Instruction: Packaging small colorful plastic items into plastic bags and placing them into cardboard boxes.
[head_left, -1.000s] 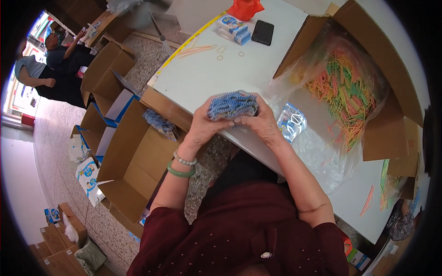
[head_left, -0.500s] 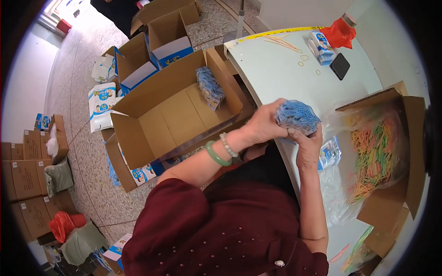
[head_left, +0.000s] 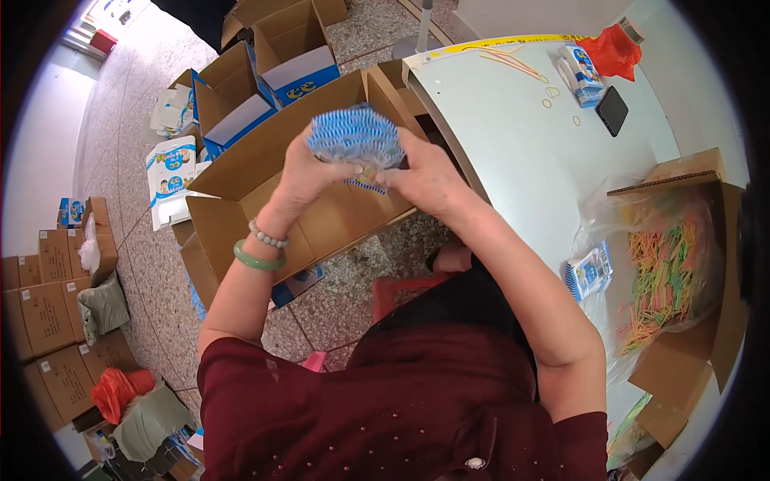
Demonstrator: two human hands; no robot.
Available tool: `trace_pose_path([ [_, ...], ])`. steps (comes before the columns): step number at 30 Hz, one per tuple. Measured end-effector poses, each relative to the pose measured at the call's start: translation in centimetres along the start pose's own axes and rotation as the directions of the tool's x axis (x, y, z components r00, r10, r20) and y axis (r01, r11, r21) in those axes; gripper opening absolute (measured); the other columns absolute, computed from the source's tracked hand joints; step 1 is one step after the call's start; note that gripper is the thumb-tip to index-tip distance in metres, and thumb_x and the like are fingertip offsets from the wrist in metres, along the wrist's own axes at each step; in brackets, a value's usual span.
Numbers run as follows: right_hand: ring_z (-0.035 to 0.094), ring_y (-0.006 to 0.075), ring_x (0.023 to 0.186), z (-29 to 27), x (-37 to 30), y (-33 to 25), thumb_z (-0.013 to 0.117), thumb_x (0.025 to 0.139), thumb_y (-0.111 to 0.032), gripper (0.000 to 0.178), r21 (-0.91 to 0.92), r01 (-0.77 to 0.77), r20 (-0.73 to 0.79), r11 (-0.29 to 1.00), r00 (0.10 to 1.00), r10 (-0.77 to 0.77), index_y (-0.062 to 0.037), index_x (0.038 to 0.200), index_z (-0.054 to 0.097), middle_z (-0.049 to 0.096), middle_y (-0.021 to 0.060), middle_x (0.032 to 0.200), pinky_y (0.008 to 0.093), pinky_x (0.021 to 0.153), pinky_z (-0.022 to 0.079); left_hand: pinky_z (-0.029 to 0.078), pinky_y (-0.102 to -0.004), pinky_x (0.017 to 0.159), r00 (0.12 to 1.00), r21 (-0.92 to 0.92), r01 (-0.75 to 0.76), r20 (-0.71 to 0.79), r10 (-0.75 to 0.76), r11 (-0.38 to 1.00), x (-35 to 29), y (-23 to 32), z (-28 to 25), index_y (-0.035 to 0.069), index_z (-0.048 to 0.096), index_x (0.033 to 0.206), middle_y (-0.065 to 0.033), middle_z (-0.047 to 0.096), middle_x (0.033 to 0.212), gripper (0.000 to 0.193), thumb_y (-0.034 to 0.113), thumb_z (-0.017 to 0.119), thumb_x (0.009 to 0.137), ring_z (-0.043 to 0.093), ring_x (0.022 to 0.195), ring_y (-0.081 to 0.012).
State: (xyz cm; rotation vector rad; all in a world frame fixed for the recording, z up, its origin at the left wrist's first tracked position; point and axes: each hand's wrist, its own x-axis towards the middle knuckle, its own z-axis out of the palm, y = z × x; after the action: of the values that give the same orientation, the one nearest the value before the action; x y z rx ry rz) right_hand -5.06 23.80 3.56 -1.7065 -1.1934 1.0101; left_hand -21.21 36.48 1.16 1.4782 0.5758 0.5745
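The left hand [head_left: 311,166] and right hand [head_left: 427,176] grip the bundle [head_left: 355,135] over the box [head_left: 218,234], long axis left-to-right, striped edges upward.

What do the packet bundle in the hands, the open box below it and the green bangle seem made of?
Packet bundle: probably thin plastic film, slightly glossy, given its sheen and crinkled edges.
Open box: matte brown cardboard, by its stiff folded panels.
Green bangle: smooth and polished, with a soft shine; stone, glass or plastic, unclear which.
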Motion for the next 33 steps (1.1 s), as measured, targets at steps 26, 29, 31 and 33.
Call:
trace_pose_path([
  [26,0.054,0.0091,0.075,-3.8,-8.4,4.4,0.059,0.083,0.002,0.016,0.208,-0.162,-0.295,0.965,0.93,0.22,0.0011,0.098,0.062,0.061,0.0026,0.084,0.023,0.071,0.045,0.045,-0.0297,0.093,0.738,0.187,0.311,0.571,-0.361,0.932,2.4,-17.9,4.0,-0.001,0.043,0.126,-0.0067,0.058,0.112,0.067,-0.005,0.074,0.067,0.055,0.103,-0.0158],
  [29,0.06,0.0149,0.076,-2.5,-8.1,4.9,0.059,0.085,-0.005,0.023,-0.211,-0.053,-0.388,0.976,0.921,-0.034,0.0024,0.106,0.058,0.064,0.0101,0.087,0.0265,0.071,0.048,0.043,-0.0291,0.095,0.753,0.223,0.324,0.527,-0.393,0.919,2.5,-17.9,3.9,0.001,0.037,0.13,-0.0062,0.056,0.115,0.072,-0.005,0.074,0.068,0.054,0.105,-0.0153],
  [31,0.064,0.0206,0.081,-0.9,-8.2,4.5,0.057,0.09,-0.018,0.035,-0.44,-0.273,-0.376,0.856,0.921,0.1,0.0035,0.116,0.052,0.063,0.018,0.092,0.0298,0.072,0.05,0.044,-0.0288,0.094,0.76,0.261,0.32,0.504,-0.411,0.911,2.4,-17.3,4.0,0.002,0.036,0.131,-0.006,0.056,0.115,0.075,-0.005,0.074,0.068,0.054,0.104,-0.0154],
  [33,0.065,0.0216,0.084,-0.2,-7.3,5.7,0.054,0.092,-0.025,0.04,-0.339,-0.374,-0.324,0.863,0.908,0.266,0.0037,0.119,0.05,0.063,0.0192,0.094,0.0311,0.073,0.05,0.045,-0.0283,0.091,0.746,0.175,0.421,0.491,-0.45,0.89,2.2,-16.7,3.8,0.004,0.041,0.127,-0.0056,0.057,0.112,0.071,-0.004,0.077,0.066,0.054,0.103,-0.0145],
])
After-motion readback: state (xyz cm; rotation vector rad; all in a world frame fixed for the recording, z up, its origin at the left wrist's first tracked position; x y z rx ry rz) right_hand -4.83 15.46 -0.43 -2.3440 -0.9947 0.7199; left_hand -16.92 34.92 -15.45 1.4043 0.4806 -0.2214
